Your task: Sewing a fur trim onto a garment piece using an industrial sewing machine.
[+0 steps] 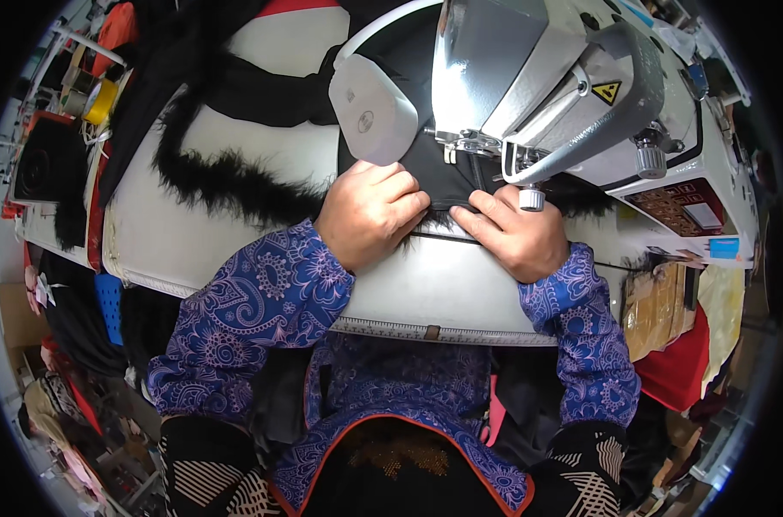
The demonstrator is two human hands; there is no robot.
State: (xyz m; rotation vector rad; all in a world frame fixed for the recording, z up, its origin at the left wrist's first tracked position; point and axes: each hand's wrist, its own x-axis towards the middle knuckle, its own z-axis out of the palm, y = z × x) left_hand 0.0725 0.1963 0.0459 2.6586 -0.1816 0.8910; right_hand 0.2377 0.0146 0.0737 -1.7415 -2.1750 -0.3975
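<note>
A piece of black fabric (447,183) with fluffy black trim (236,188) lies under the head of a sewing machine (572,95). My left hand (370,211) is closed on the fabric's near edge, left of the presser foot (449,155), with its thumb mostly hidden. To the right, my right hand (514,231) grips the same edge, its index and middle fingers pressed on top and its thumb out of sight. A narrow gap separates the two hands. The needle area is partly covered by the machine's guard and head.
A white lamp head (374,112) hangs close above my left hand. Along the front edge of the white table (443,293) runs a measuring tape (391,329). More black cloth (271,93) lies behind. Yellow tape (101,102) sits at the left, and a clear-wrapped package (654,306) at the right.
</note>
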